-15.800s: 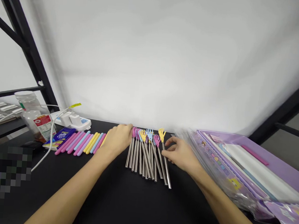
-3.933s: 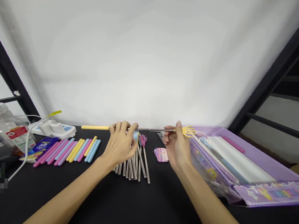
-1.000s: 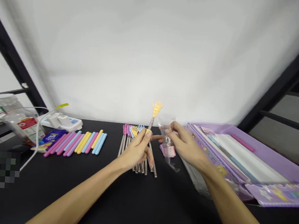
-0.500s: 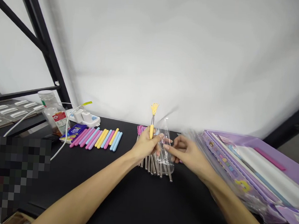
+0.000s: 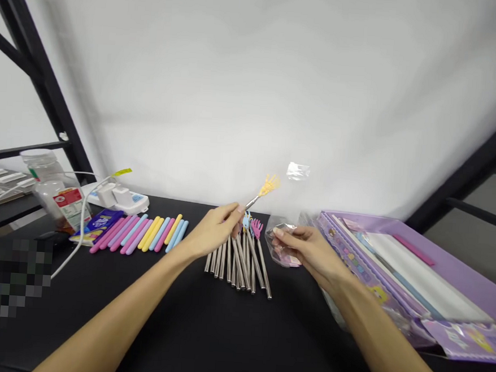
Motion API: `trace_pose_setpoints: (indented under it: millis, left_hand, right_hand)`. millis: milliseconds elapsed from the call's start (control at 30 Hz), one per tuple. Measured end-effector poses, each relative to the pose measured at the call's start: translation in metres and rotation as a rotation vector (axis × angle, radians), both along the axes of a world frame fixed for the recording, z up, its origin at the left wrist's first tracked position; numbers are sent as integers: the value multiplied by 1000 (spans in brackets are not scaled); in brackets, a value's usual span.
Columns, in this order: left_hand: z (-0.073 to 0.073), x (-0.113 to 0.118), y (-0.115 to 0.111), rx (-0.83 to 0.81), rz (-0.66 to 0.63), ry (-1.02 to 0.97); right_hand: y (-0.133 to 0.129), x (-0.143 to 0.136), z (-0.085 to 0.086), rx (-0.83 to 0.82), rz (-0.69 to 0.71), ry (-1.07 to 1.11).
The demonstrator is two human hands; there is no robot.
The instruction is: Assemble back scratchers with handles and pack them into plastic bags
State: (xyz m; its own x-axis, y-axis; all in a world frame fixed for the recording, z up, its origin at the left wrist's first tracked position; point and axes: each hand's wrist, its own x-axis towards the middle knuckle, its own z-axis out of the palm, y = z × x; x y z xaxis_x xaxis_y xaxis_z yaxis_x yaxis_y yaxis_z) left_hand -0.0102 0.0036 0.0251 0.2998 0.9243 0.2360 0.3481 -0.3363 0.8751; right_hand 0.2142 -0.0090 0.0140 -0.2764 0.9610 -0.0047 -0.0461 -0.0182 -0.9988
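Observation:
My left hand (image 5: 217, 229) is closed around a yellow back scratcher (image 5: 269, 186), whose hand-shaped head points up and to the right. Its handle is hidden in my fingers. Below lie several back scratchers with silver rods (image 5: 246, 262) spread on the black table, with pink and blue hand-shaped heads (image 5: 256, 226) partly covered by my hand. Off to the right, my right hand (image 5: 315, 250) pinches a crumpled clear plastic bag (image 5: 281, 250) between thumb and fingers. A shiny scrap of clear plastic (image 5: 297, 171) shows above it against the white wall.
Pink, purple, blue and yellow handle-like sticks (image 5: 143, 232) lie in a row on the left. Behind them are a snack packet (image 5: 101, 224), a clear jar (image 5: 60, 195), a power strip (image 5: 134, 203) and a white cable. A purple box (image 5: 397, 233) stands at the right.
The yellow back scratcher has tilted from upright to the right. My right hand has drawn the plastic bag away from the rods, leaving more of them visible.

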Motion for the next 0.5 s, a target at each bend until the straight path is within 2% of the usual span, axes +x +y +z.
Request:
trace_pose_setpoints:
  millis: [167, 333, 500]
  left_hand:
    - [16, -13, -5, 109, -194, 232]
    - [22, -22, -3, 74, -215, 309]
    - [18, -28, 1, 38, -226, 404]
  right_hand:
    - [7, 1, -6, 56, -113, 52]
    - [11, 2, -7, 61, -165, 98]
    - [12, 6, -4, 110, -253, 102]
